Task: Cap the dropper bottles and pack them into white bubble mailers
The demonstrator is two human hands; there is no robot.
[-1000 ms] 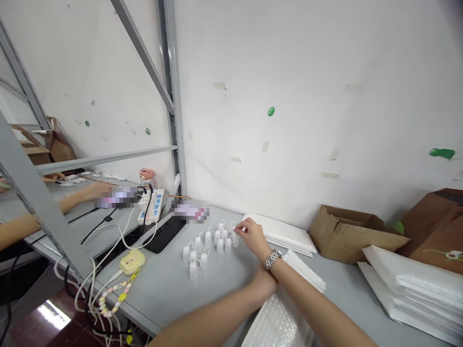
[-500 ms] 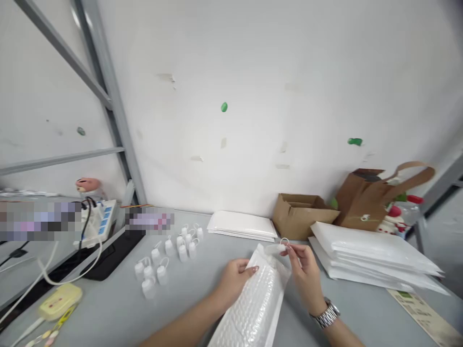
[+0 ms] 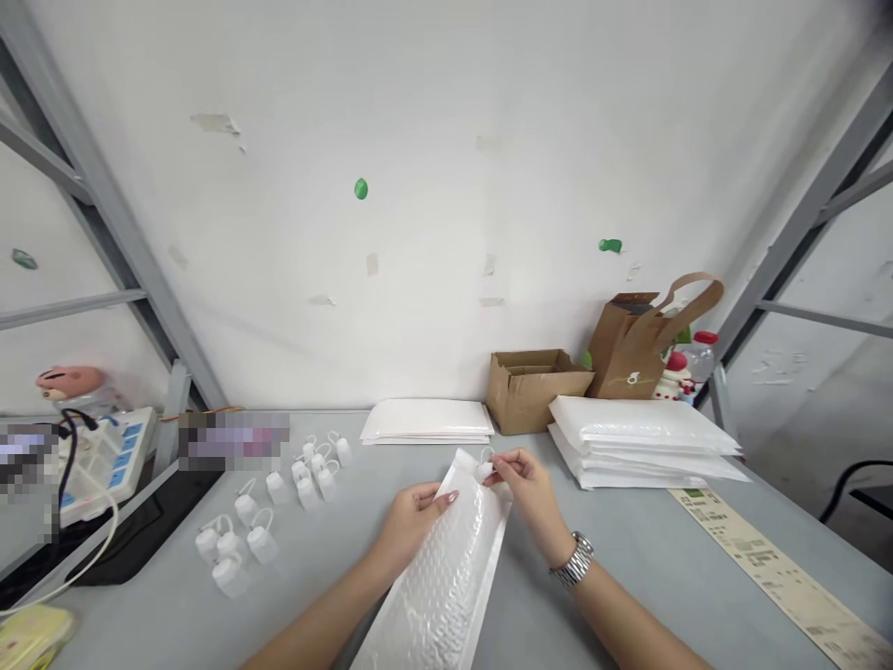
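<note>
A white bubble mailer lies slanted toward me, its upper end between my hands. My left hand pinches its left edge near the top, thumb on the bubbled face. With thumb and fingertips, my right hand holds a small white bottle by its cap loop at the mailer's mouth; the bottle's lower part is hidden. Several similar white bottles with looped caps stand on the grey table to the left.
A flat stack of white mailers lies by the wall. An open cardboard box, a brown paper bag and a thicker mailer pile are at the right, with a printed strip. A power strip sits left.
The view has turned to the right. My right hand has brought the small bottle down to the mailer's mouth, while my left hand keeps its hold on the mailer.
</note>
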